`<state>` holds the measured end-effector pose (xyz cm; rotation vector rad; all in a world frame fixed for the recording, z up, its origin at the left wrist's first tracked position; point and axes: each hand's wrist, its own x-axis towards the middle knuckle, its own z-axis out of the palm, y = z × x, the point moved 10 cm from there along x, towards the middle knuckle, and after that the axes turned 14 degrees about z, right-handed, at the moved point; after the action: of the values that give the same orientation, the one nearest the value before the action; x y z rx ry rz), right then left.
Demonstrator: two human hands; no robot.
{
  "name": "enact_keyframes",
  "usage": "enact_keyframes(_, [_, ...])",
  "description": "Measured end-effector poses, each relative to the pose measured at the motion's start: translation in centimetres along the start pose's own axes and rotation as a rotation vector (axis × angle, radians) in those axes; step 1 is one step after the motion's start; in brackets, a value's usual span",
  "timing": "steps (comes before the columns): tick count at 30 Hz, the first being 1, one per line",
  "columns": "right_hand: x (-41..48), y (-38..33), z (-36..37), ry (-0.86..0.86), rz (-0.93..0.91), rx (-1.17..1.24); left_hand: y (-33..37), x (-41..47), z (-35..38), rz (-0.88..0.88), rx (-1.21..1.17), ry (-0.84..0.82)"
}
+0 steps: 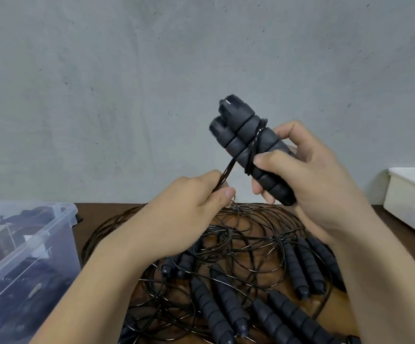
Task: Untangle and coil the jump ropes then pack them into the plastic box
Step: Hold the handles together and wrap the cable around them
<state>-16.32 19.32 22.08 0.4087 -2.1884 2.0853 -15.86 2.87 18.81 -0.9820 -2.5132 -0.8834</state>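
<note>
- The right hand (310, 177) curls its grip round the paired handles (245, 135), raised above the bench (381, 214) as a winding core.
- The left hand (191, 207) pinches the cord (228, 171) in its grip, probably to keep it taut for wrapping.
- The plastic box (61, 213) sits at the left, beside the tangled ropes (246, 247).

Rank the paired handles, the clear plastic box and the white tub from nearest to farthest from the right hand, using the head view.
1. paired handles: gripped in the right hand itself.
2. white tub: on the right, against the wall.
3. clear plastic box: far left, beyond the left hand, which pinches the cord.
</note>
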Motion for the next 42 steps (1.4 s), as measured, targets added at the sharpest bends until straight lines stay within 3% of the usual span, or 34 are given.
enact_keyframes(3, [0.1, -0.2, -0.5, 0.166, -0.058, -0.286, 0.8, -0.3, -0.9, 0.018, 0.121, 0.013])
enact_keyframes(6, [0.4, 0.6, 0.3, 0.156, -0.027, -0.451, 1.7, -0.6, -1.8, 0.071, 0.164, 0.037])
enact_keyframes(17, [-1.6, 3.0, 3.5, -0.364, 0.251, -0.540, 1.9, -1.4, -6.3, 0.163, -0.066, 0.340])
enact_keyframes(23, [-2.9, 2.9, 4.4, -0.544, 0.272, -0.503, 0.9, -1.5, -6.5, 0.152, -0.241, 0.328])
enact_keyframes(29, [-4.0, 2.7, 5.8, -0.729, 0.247, -0.326, -0.4, -0.8, -4.9, 0.270, -0.616, 0.298])
enact_keyframes(34, [-3.5, 0.6, 5.6, -0.738, 0.104, -0.033, -1.9, -0.5, -4.4, 0.124, -0.369, 0.340])
enact_keyframes(39, [-1.7, -1.3, 3.4, -0.451, -0.064, 0.148, -0.3, 0.6, -2.2, 0.152, -0.570, 0.316])
enact_keyframes(42, [-1.0, -1.5, 2.1, -0.270, -0.121, 0.161, -0.1, 0.8, -1.2, 0.136, -0.480, 0.275])
